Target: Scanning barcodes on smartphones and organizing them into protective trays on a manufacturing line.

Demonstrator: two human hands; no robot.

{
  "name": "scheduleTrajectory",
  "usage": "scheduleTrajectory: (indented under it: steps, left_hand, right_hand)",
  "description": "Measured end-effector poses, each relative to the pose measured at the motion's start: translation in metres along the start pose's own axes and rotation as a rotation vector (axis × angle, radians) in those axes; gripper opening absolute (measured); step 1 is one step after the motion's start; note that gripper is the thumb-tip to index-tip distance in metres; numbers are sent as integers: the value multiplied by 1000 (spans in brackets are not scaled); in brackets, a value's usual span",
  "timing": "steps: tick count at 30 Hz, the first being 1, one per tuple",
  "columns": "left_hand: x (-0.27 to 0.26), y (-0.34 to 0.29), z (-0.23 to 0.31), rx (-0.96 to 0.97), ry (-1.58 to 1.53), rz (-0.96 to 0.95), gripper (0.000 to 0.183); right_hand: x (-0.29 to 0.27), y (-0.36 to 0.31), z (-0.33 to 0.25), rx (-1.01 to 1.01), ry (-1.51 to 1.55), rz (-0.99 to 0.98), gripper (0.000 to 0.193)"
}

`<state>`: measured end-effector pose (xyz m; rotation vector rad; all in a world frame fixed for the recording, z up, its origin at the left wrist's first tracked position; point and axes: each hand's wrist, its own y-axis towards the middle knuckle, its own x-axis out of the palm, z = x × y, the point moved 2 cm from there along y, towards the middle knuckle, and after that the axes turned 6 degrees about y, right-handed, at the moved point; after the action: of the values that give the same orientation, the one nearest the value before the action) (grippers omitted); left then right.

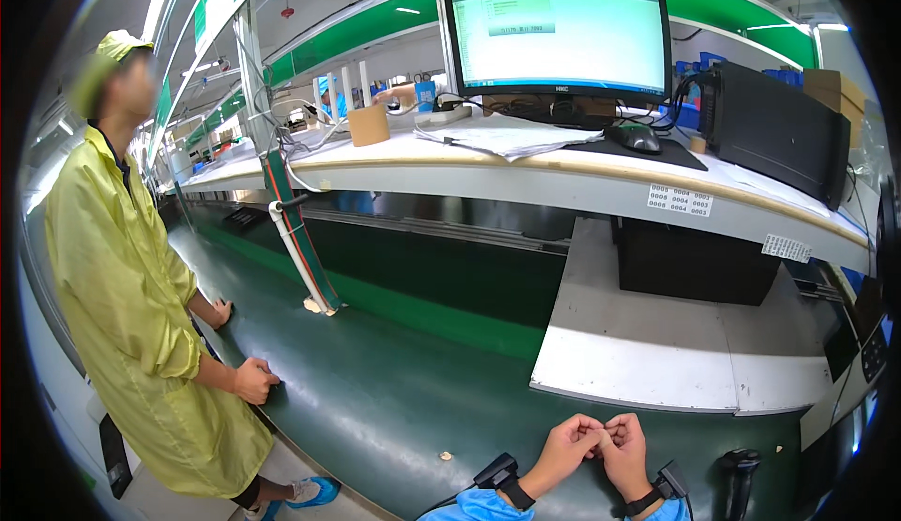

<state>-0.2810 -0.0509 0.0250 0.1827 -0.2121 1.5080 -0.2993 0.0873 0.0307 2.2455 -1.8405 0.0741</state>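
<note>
My left hand and my right hand meet over the green bench mat, in front of the white board. Both are closed, thumbs and forefingers pinched together with the tips touching or nearly so. Anything between the fingertips is too small or hidden to make out. Each wrist wears a black strap with a small black box, and blue sleeves cover my forearms. Right of my right hand stands a black object with a rounded top, partly cut off by the lower rim.
A white board lies beyond my hands, with a black box on it. The shelf above carries a monitor, mouse, papers and tape roll. A post rises at left, near a person in yellow.
</note>
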Motion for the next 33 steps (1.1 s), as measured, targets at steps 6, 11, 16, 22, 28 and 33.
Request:
scheduleTrajectory:
  steps: [6,11,16,22,28,33]
  left_hand:
    - [-6,3,-1,-40,16,-16,9]
    - [-12,5,0,-43,-30,-63,7]
    - [-10,5,1,3,160,-46,10]
    - [-10,4,-1,47,282,-17,13]
    - [-7,1,1,128,342,-8,16]
    - [-6,1,4,155,306,-14,17]
  right_hand:
    - [-3,2,8,-8,-87,8,15]
    - [-1,2,8,-30,-93,-7,13]
    - [0,0,1,-35,-115,-44,14]
    - [2,-1,-4,-70,-241,-32,16]
    - [0,-1,1,-46,-157,-34,14]
    - [0,-1,3,-68,-151,-61,12]
